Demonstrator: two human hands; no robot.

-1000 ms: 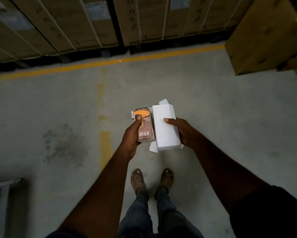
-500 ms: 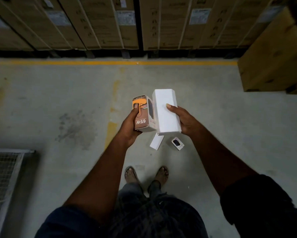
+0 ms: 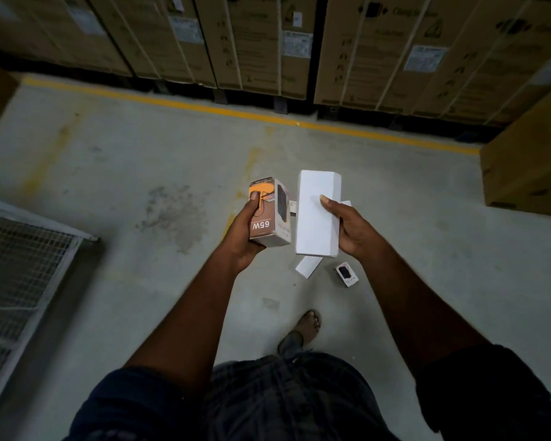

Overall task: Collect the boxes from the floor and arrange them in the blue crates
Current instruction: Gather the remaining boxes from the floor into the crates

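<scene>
My left hand (image 3: pixel 240 232) grips a brown and orange box marked 65W (image 3: pixel 269 214), thumb on its top face. My right hand (image 3: pixel 352 226) holds a plain white box (image 3: pixel 317 214) from its right side, thumb on top. Both boxes are at chest height over the concrete floor. Below them on the floor lie a flat white box (image 3: pixel 307 265) and a small white box with a dark picture (image 3: pixel 346 274). More white box corners show behind the held ones. No blue crate is in view.
A wire mesh cage (image 3: pixel 19 268) stands at the left. Strapped cardboard cartons (image 3: pixel 261 43) line the far side behind a yellow floor line (image 3: pixel 236 113). A large carton (image 3: pixel 529 173) sits at the right. One sandalled foot (image 3: pixel 303 329) shows below.
The view has swung left and I have stepped, so the mesh cage comes further into view. The two held boxes stay in my hands, slightly further apart.
</scene>
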